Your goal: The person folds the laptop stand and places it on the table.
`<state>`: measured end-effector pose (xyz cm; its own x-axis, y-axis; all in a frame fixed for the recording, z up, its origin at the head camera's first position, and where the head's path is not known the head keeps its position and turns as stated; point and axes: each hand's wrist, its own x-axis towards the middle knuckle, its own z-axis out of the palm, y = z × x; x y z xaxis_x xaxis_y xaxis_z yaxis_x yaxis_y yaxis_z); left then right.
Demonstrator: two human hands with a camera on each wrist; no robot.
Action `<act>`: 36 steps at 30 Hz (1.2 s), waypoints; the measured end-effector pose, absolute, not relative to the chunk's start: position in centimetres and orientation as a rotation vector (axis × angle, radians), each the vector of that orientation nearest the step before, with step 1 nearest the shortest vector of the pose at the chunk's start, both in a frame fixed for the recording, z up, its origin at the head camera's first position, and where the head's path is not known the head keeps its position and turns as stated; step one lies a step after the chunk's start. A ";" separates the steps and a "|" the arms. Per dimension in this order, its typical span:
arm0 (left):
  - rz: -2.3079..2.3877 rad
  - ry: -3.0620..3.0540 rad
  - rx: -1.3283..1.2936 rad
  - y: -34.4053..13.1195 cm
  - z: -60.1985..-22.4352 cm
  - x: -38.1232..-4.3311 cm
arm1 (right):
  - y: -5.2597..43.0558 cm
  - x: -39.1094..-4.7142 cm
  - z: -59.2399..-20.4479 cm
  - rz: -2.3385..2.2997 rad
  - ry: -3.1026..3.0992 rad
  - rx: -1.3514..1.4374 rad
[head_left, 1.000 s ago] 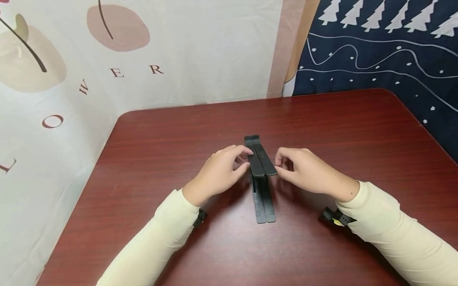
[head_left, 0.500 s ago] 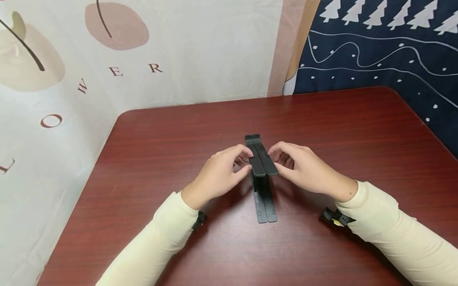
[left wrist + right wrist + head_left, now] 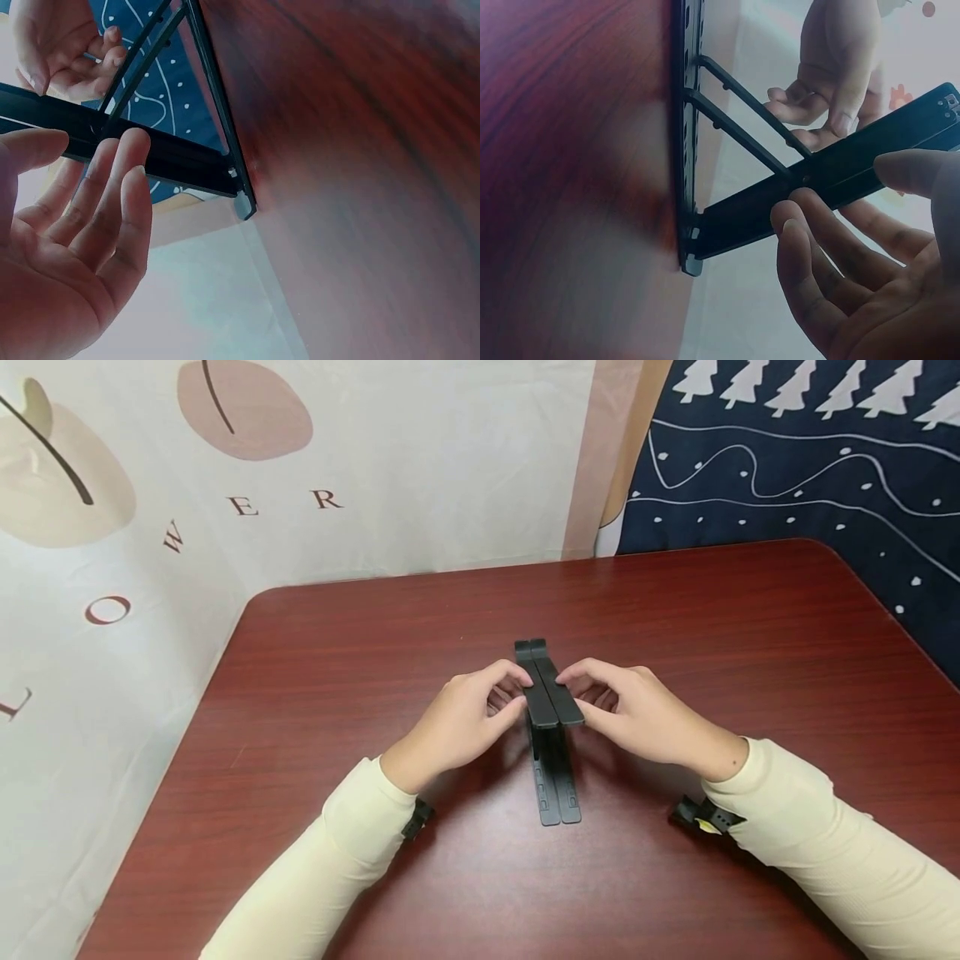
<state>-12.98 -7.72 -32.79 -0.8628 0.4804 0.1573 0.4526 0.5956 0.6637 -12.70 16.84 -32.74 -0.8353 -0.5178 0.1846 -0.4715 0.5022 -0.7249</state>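
Observation:
A black folding laptop stand (image 3: 542, 697) stands on the table, its two long halves side by side and close together. Its upper bars (image 3: 739, 214) slope up from the base rails (image 3: 684, 150), with thin struts (image 3: 739, 135) between them. My left hand (image 3: 468, 722) holds the left upper bar by its edge, thumb and fingers bent around it. Opposite, my right hand (image 3: 645, 714) holds the right upper bar the same way. In the left wrist view the left fingertips (image 3: 135, 146) lie against the bar (image 3: 176, 161). The fingers' far sides are partly hidden in the head view.
The reddish-brown wooden table (image 3: 360, 643) extends around the stand on every side. Behind it hang a pale printed cloth (image 3: 420, 468) and a dark blue cloth with white trees (image 3: 780, 468). Black wrist straps (image 3: 723, 817) sit at both cuffs.
My right hand has come in from just beside the stand, its index finger now on the right bar. The left hand and the stand have hardly moved.

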 end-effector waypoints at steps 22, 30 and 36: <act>1.229 2.659 0.825 -8.1 -32.9 -13.5 | 17.0 -12.8 -32.5 -1.325 2.550 -0.811; 1.255 2.635 0.827 -8.2 -33.0 -13.5 | 17.1 -12.9 -32.6 -1.355 2.514 -0.784; 1.273 2.619 0.820 -8.1 -33.0 -13.5 | 17.0 -13.0 -32.6 -1.392 2.469 -0.770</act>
<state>-13.47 -8.14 -32.95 -0.8467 0.5167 0.1271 0.4192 0.5006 0.7574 -12.96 17.00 -32.64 -0.8432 -0.5324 0.0751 -0.3396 0.4192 -0.8420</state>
